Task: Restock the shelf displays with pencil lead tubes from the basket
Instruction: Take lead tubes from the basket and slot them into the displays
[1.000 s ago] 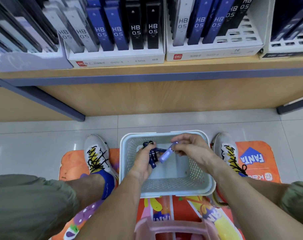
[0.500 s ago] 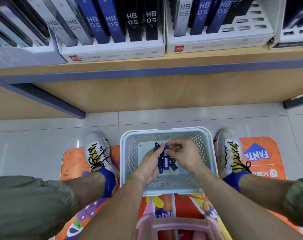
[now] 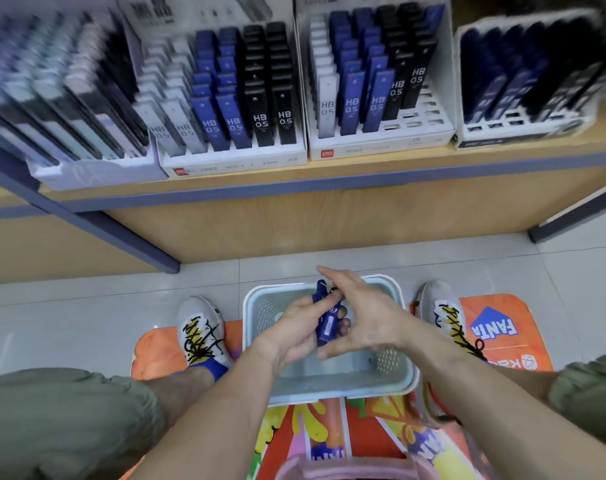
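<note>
Left display box [image 3: 97,168]: blurred; it stands at the left end of the shelf, packed with pale and dark tubes leaning back.
Shelf [image 3: 329,174]: a wooden board with a blue front edge, carrying four display boxes side by side.
Second display box [image 3: 235,164]: white, rows of grey, blue and black tubes marked HB 0.5.
Left shoe [image 3: 199,329]: white with yellow and black marks, on the orange Fanta mat [image 3: 495,327], just left of the basket.
Left hand [image 3: 299,332]: over the basket, fingers curled round a bundle of blue pencil lead tubes [image 3: 325,318], which stand roughly upright in its grip.
Basket [image 3: 395,382]: pale blue, perforated walls, on the mat between the two shoes; whether more tubes lie inside is hidden by the hands.
Right hand [image 3: 365,315]: fingers spread and fairly straight, holding nothing, touching or just beside the right side of the bundle.
Third display box [image 3: 381,145]: white, with grey, blue and black HB 0.5 tubes and bare slots at its front right.
Right shoe [image 3: 443,308]: matches the left, just right of the basket.
Fourth display box [image 3: 519,133]: blurred, dark blue tubes, some front slots bare.
</note>
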Action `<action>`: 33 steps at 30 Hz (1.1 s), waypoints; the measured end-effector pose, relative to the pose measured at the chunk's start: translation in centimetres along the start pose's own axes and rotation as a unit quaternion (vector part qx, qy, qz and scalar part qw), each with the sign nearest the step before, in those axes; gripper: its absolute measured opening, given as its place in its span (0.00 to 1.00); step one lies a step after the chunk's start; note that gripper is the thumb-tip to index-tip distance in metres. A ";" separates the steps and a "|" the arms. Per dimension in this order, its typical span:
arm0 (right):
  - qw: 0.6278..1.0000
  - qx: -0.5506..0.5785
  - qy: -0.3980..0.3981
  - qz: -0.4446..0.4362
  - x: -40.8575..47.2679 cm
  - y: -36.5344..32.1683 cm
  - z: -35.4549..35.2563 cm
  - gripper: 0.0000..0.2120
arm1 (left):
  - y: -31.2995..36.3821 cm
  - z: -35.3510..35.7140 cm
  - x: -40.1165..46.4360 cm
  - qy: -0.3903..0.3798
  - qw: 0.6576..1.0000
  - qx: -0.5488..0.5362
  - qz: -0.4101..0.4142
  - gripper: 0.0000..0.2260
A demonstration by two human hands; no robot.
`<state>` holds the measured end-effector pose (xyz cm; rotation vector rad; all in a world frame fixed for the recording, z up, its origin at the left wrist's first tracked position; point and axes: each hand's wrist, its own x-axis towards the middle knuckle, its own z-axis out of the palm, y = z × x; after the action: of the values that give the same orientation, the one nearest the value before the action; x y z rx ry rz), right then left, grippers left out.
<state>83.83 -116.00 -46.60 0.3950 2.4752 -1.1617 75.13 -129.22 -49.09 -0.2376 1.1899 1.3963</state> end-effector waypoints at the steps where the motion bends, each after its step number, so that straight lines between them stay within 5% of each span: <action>1: 0.999 -0.037 0.003 -0.017 -0.1 -0.6 -0.5 0.65 | 0.5 0.5 -0.4 -0.006 1.000 0.002 0.005 0.06; 7: 0.967 -0.209 0.085 -0.117 -3.1 -6.7 -8.3 0.58 | 7.3 6.1 -5.8 -0.042 0.993 0.063 0.089 0.04; 16: 0.887 -0.293 0.273 -0.230 -7.2 -15.3 -19.9 0.42 | 18.8 15.1 -15.0 -0.065 0.967 0.126 0.213 0.04; 26: 0.905 -0.238 0.268 -0.230 -6.7 -15.6 -23.5 0.49 | 20.7 17.7 -14.2 -0.051 0.963 0.123 0.232 0.08; 33: 0.906 -0.256 0.268 -0.205 -6.6 -14.9 -26.0 0.45 | 21.7 18.2 -12.6 -0.113 0.971 0.124 0.170 0.15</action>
<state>78.14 -105.61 -18.32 0.0313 3.3315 -0.5070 69.28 -118.07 -20.75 0.3090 1.2353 1.5041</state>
